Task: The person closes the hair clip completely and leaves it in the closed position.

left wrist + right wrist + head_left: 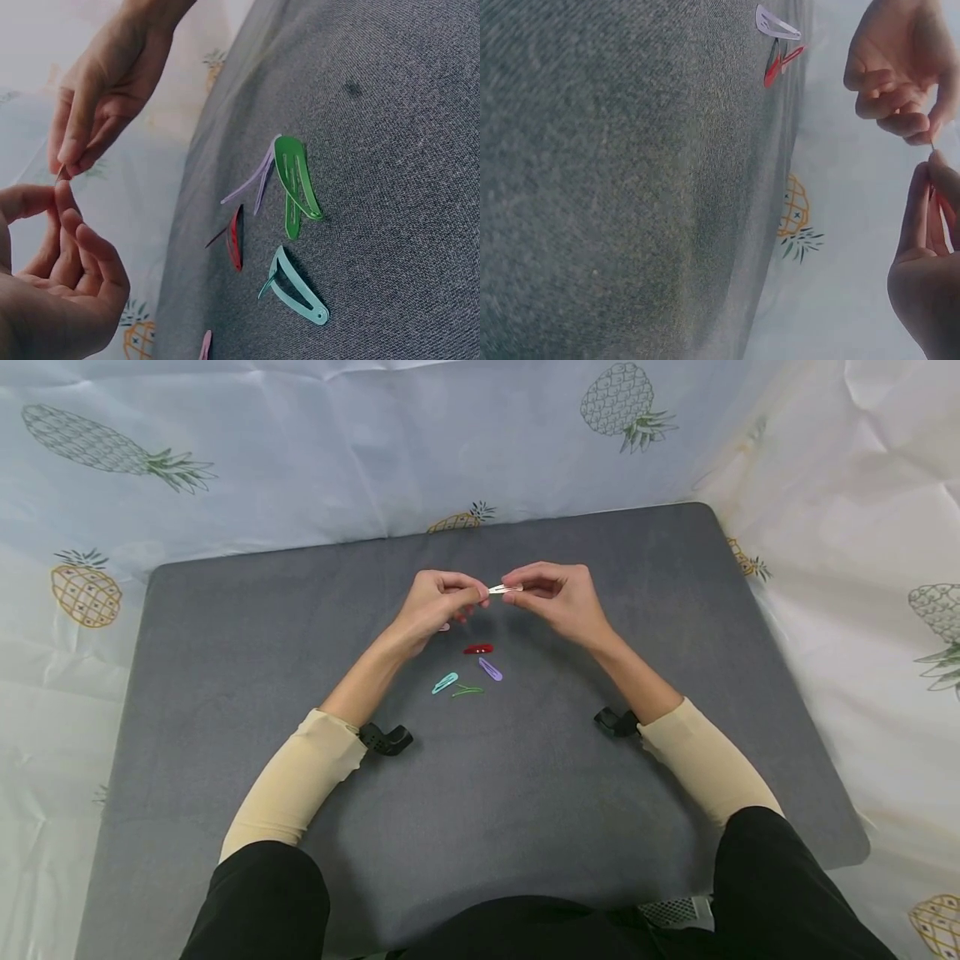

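Observation:
Above the table a pale snap hair clip [506, 588] spans the gap between the two hands. My left hand [441, 603] pinches one end of it between thumb and forefinger. The other end is pinched by my right hand [561, 597]. Fingers cover most of the clip in both wrist views. Below the hands lie a red hair clip [478, 649], a purple one [491, 669], a teal one [300, 289] and a green one [298, 176]. A pink clip [205, 345] is partly visible near my left hand.
The grey cloth-covered table [525, 793] has rounded corners. Behind it and to its sides hangs a white curtain [337, 452] with pineapple prints. A black wrist mount [386, 740] sits at the left forearm, another mount [617, 722] at the right.

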Demonstrator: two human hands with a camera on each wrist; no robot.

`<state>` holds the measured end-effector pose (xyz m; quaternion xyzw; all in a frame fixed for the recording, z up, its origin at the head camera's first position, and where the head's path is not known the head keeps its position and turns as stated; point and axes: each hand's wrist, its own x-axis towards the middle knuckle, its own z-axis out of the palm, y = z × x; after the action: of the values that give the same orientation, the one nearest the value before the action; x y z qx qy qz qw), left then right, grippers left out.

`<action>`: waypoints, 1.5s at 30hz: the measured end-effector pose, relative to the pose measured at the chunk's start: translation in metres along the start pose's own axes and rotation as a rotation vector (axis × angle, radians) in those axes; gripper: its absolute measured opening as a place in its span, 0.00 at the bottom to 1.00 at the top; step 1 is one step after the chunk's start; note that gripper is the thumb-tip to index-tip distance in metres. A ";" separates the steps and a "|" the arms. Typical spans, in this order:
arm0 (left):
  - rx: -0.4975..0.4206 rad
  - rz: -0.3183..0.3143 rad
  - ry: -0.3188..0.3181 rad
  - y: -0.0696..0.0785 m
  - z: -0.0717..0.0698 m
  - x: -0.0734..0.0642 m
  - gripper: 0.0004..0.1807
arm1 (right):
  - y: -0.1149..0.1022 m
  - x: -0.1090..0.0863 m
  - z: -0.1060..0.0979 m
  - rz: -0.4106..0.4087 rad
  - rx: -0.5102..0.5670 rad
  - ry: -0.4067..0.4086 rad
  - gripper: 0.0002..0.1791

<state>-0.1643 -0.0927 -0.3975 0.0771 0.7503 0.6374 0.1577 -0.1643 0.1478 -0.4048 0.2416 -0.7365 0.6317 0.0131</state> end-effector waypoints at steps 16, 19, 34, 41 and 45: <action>-0.116 -0.056 0.017 -0.002 0.000 0.001 0.09 | 0.005 -0.003 -0.007 0.080 -0.050 -0.040 0.15; -0.124 -0.062 0.006 -0.003 -0.001 0.001 0.09 | 0.006 -0.004 -0.010 0.087 -0.052 -0.045 0.14; 0.164 0.137 0.053 -0.010 -0.002 0.000 0.08 | 0.013 -0.001 -0.018 0.127 -0.124 -0.079 0.11; 0.278 0.218 0.062 -0.011 -0.001 0.003 0.06 | 0.014 0.002 -0.020 0.184 -0.124 -0.087 0.10; 0.313 0.208 0.036 -0.013 -0.003 0.004 0.06 | 0.015 0.004 -0.021 0.236 -0.130 -0.114 0.11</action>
<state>-0.1682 -0.0960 -0.4109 0.1665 0.8311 0.5269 0.0633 -0.1789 0.1671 -0.4131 0.1877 -0.7985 0.5653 -0.0874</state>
